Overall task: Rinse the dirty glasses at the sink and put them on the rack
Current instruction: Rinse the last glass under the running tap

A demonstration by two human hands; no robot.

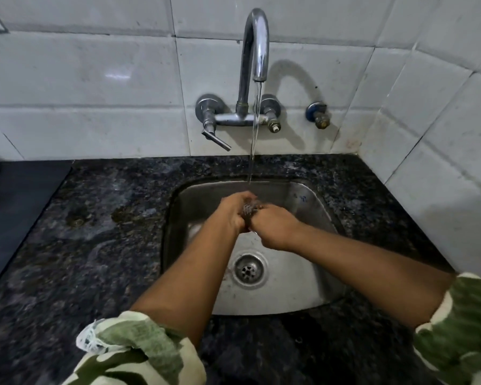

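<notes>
Grip: left hand [233,211] and right hand [272,229] both clasp one wet glass [251,208] under the tap stream [254,140]; risk: slipping into steel sink [311,284], chipping.

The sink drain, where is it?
In the head view, the round metal drain sits in the bottom of the steel sink, between the person's two forearms and just below both hands.

the thing [251,209] between both hands is blurred by splashing water.
</notes>
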